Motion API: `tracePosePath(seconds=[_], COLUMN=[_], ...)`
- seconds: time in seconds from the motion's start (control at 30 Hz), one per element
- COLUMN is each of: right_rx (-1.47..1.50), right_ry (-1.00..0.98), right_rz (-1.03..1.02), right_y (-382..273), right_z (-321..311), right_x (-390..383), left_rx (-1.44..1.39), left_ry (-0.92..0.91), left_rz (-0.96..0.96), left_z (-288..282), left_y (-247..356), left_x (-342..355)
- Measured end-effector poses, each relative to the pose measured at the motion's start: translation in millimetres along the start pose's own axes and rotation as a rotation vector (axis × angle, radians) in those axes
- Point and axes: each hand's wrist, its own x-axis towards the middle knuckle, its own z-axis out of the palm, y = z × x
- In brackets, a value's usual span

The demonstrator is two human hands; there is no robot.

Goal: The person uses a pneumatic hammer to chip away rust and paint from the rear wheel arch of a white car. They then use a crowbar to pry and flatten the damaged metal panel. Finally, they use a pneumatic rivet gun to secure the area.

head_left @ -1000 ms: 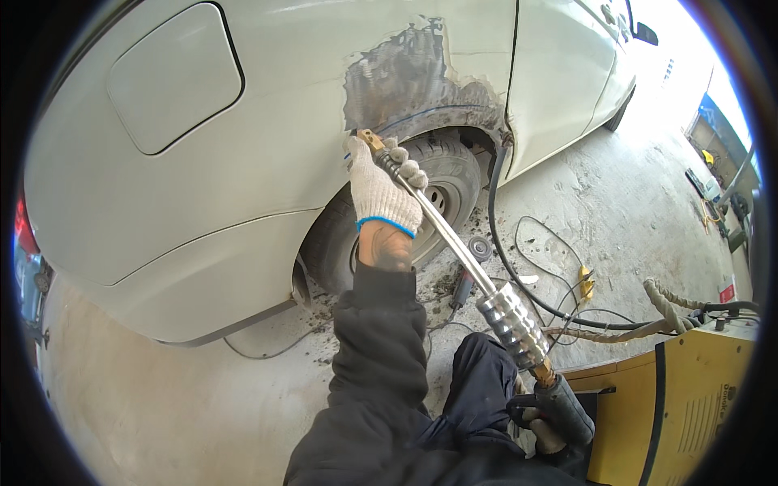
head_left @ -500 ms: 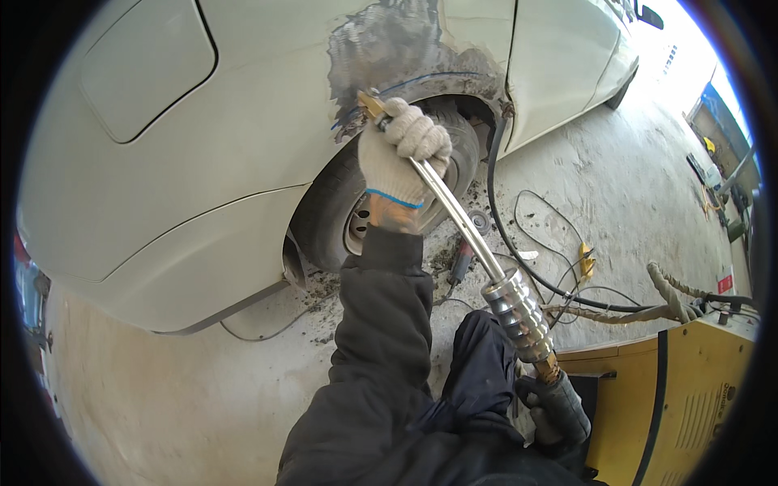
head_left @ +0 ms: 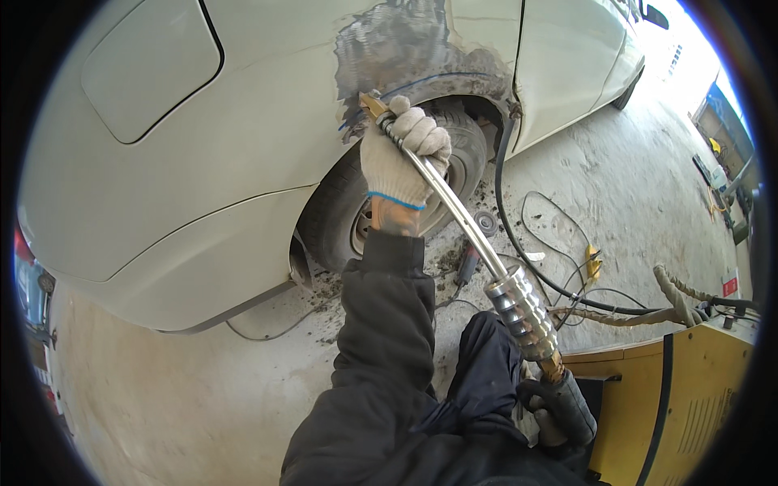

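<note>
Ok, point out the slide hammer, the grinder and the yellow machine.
Slide hammer (head_left: 523, 316), head view: its ribbed metal weight.
Grinder (head_left: 468, 266), head view: its body.
Yellow machine (head_left: 701, 389), head view: its side panel.

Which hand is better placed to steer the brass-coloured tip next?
Left, likely: the left hand grips the rod just behind the brass-coloured tip, near the grey patch; the right hand is at the dark rear handle.
</note>
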Motion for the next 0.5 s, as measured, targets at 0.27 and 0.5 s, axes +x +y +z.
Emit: tracePosePath(seconds=[0.27, 0.5], right_rx=[0.035, 0.084], right_ry=[0.057, -0.092], right_rz=[-0.321, -0.327], right_y=[49, 52], right_z=[0, -10], right_x=[-3, -4], left_rx=[0.706, 0.573], left_ry=[0.296, 0.427], left_rz=[-0.195, -0.273], left_z=[49, 26], left_y=[-109, -120], left_x=[-98, -109])
